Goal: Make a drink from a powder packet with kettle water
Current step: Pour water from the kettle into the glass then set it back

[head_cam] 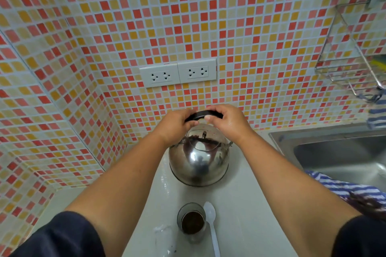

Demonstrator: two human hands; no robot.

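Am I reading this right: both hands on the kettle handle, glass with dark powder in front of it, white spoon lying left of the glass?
One thing is off. In the head view the white spoon lies to the right of the glass, not the left. The rest holds: the left hand and the right hand both grip the kettle handle, and the glass holds dark powder.
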